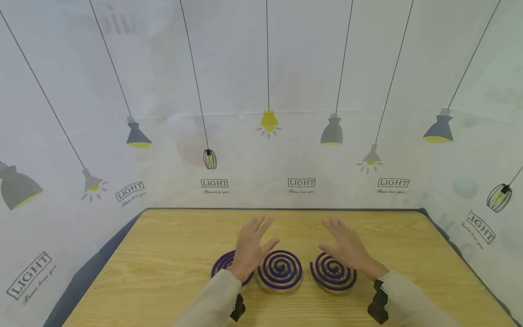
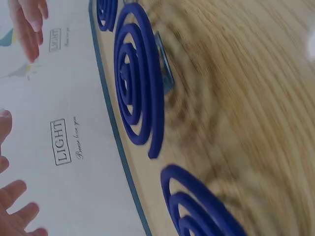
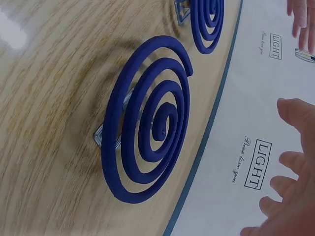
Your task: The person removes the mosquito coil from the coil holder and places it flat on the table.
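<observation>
Three dark purple mosquito coils stand in a row, raised above the wooden table: a left coil (image 1: 220,265), a middle coil (image 1: 280,270) and a right coil (image 1: 333,271). In the head view my left hand (image 1: 250,247) hovers over the left coil and hides part of it, fingers extended and thumb spread. My right hand (image 1: 347,245) is above the far side of the right coil, also with straight fingers and nothing held. Under the coil in the right wrist view (image 3: 147,123) a small clear stand (image 3: 106,135) shows. Another such stand (image 2: 166,66) supports the coil in the left wrist view.
The light wooden table (image 1: 163,254) has a dark edge along its back and sides. Behind and beside it hangs a white cloth (image 1: 245,81) printed with lamps and LIGHT labels. Dark wrist cameras (image 1: 379,302) sit on both wrists below the sleeves.
</observation>
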`<action>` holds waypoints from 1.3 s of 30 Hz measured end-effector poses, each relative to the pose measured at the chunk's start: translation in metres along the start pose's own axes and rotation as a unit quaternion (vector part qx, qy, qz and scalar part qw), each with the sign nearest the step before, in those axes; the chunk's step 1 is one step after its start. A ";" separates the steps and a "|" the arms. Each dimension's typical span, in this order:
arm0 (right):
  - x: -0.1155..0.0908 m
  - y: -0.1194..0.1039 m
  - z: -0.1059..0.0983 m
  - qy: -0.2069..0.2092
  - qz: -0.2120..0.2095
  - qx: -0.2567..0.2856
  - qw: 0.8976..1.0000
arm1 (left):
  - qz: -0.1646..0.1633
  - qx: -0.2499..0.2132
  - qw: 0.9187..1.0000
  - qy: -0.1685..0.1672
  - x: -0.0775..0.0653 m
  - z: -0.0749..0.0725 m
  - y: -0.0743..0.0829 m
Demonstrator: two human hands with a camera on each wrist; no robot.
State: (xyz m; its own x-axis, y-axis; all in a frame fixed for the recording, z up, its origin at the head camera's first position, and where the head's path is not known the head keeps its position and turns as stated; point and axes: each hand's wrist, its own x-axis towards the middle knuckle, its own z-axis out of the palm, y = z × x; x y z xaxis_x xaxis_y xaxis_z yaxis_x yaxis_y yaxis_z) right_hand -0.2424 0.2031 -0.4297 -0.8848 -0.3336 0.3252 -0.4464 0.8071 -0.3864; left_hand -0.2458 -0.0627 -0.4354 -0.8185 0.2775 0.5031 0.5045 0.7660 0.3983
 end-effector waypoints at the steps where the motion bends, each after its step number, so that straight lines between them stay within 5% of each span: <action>1: -0.002 0.001 -0.002 0.000 0.000 0.014 1.000 | -0.001 -0.025 1.000 0.002 -0.001 0.001 0.002; 8: -0.012 0.004 -0.009 0.007 0.009 0.086 0.996 | -0.028 -0.159 0.987 0.001 -0.002 0.008 0.027; 14: -0.020 0.007 -0.011 0.005 0.028 0.142 0.989 | -0.047 -0.234 0.971 0.008 -0.005 0.030 0.043; 20: -0.023 0.014 -0.010 0.023 0.052 0.161 0.985 | -0.097 -0.281 0.955 -0.011 -0.009 0.047 0.052; 27: -0.025 0.025 -0.007 0.044 0.090 0.158 0.982 | -0.108 -0.305 0.946 0.000 -0.011 0.060 0.061; 32: -0.029 0.029 -0.003 0.035 0.117 0.159 0.980 | -0.140 -0.342 0.929 -0.003 -0.011 0.072 0.065; 39: -0.034 0.039 0.007 0.040 0.148 0.166 0.974 | -0.137 -0.394 0.909 -0.011 -0.015 0.087 0.072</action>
State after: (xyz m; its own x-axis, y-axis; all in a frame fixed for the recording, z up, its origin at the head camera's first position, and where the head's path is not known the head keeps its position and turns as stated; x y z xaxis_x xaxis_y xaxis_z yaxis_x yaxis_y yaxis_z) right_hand -0.2311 0.2428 -0.4617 -0.9740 -0.0600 0.2183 -0.2034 0.6554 -0.7274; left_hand -0.2205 0.0386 -0.4810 -0.9439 0.1578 0.2900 0.3140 0.1578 0.9362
